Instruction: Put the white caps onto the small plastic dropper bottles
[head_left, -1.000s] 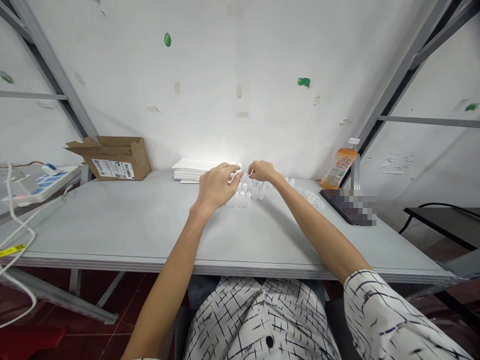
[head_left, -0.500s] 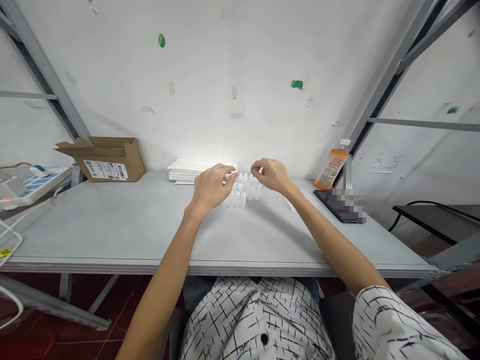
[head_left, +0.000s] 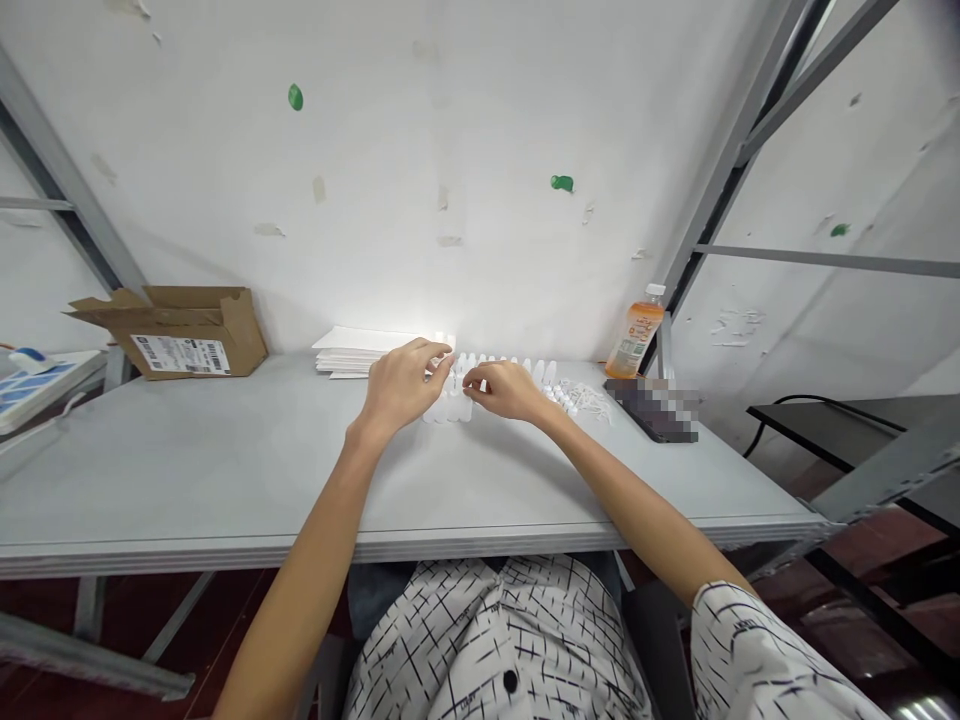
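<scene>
Several small white plastic bottles (head_left: 448, 408) stand in close rows toward the back of the table, partly hidden behind my hands. My left hand (head_left: 405, 388) is at the left side of the rows, thumb and index finger apart and curved over the bottles, with nothing visible between them. Over the same bottles, from the right, my right hand (head_left: 504, 390) has its thumb and index finger pinched together; whatever is in the pinch is too small to make out. Small white caps (head_left: 561, 398) lie in a cluster right of my right hand, beside a loose pile of thin white pieces (head_left: 592, 400).
A stack of white sheets (head_left: 360, 350) lies behind my left hand. An open cardboard box (head_left: 187, 335) stands at the back left. At the right are an orange drink bottle (head_left: 636, 335) and a dark phone (head_left: 649, 415). The table's front edge (head_left: 480, 545) runs before me.
My right hand has come down and left to the front bottles, closer to my left hand. The view has shifted right, and the caps and thin white pieces show more fully.
</scene>
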